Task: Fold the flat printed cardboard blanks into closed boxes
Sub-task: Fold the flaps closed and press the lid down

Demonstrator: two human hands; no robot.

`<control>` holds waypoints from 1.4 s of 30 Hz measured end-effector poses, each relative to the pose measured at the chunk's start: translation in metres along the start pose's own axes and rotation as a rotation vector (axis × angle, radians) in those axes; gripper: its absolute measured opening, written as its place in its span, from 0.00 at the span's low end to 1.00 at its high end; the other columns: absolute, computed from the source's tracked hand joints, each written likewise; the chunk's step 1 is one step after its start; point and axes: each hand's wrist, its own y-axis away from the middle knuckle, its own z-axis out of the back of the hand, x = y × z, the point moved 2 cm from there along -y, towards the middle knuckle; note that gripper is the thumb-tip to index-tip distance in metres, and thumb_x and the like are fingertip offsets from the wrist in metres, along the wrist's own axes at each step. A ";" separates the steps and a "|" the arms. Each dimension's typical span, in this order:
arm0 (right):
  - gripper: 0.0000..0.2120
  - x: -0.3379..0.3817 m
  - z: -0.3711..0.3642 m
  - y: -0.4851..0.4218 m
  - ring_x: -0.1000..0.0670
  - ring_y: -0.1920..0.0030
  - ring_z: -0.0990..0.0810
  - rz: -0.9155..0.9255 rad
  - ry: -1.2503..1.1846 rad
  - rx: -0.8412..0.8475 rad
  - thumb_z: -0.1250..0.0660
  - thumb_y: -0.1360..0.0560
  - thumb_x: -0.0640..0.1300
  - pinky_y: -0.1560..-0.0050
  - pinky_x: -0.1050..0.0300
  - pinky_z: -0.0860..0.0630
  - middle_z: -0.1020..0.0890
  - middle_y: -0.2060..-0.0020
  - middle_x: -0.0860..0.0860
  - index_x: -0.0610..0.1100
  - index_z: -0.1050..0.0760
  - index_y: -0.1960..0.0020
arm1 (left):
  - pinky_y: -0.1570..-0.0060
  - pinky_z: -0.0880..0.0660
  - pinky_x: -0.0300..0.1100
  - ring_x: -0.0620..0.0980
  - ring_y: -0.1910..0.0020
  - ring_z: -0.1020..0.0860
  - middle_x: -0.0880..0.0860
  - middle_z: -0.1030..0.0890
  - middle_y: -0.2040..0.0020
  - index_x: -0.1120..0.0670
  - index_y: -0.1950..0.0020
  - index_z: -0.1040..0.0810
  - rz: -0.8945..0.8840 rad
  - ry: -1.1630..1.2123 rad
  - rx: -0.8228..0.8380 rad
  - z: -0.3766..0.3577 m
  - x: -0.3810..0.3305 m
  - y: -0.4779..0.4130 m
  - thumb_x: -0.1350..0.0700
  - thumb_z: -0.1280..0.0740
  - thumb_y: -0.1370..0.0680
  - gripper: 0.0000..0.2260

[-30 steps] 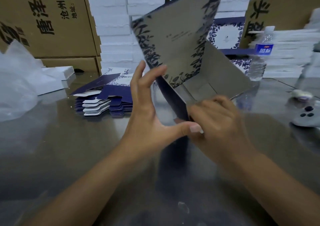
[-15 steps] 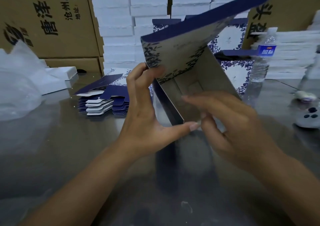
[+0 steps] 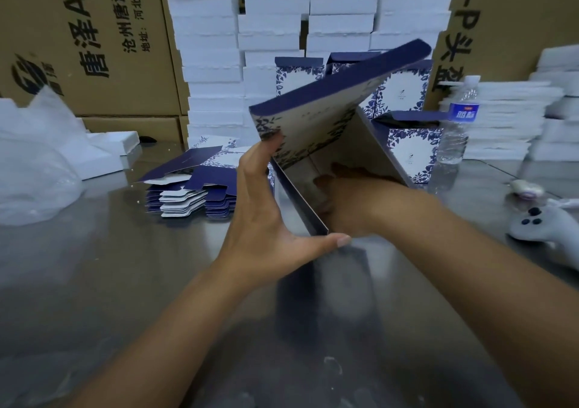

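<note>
Box (image 3: 313,126) was half-erected, lid unclosed: left hand (image 3: 263,219) fingers straight, spread on its outer wall; right hand (image 3: 354,201) inside, finger pose unclear. Blank stack (image 3: 194,188) left of fingers awaited folding; finished boxes (image 3: 410,154) stood beyond.

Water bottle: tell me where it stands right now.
In the head view the water bottle stands on the table at the far right, just right of a folded blue-and-white box and left of a white stack.

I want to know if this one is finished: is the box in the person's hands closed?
No: the box is open at its near end, with the right hand reaching inside and the left hand bracing the outside.
</note>
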 end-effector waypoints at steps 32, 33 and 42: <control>0.12 -0.006 -0.005 0.032 0.43 0.68 0.20 0.332 -0.087 -1.113 0.41 0.28 0.42 0.62 0.52 0.23 0.19 0.69 0.47 0.43 0.19 0.54 | 0.31 0.37 0.37 0.46 0.29 0.38 0.50 0.41 0.28 0.40 0.31 0.51 0.171 0.012 0.001 0.007 0.001 -0.007 0.42 0.21 0.43 0.51; 0.12 -0.009 -0.014 0.036 0.43 0.69 0.21 0.340 -0.017 -1.218 0.41 0.28 0.39 0.57 0.50 0.24 0.19 0.69 0.47 0.41 0.19 0.54 | 0.31 0.37 0.37 0.45 0.29 0.38 0.51 0.40 0.29 0.41 0.31 0.51 0.198 0.023 -0.015 0.007 0.002 -0.007 0.43 0.21 0.43 0.51; 0.21 -0.005 -0.056 0.041 0.48 0.46 0.22 0.422 -0.131 -1.178 0.37 0.27 0.45 0.33 0.40 0.39 0.18 0.49 0.46 0.42 0.35 0.37 | 0.36 0.42 0.23 0.33 0.31 0.43 0.46 0.43 0.29 0.42 0.27 0.51 0.351 0.103 -0.079 0.008 0.010 -0.006 0.38 0.25 0.45 0.53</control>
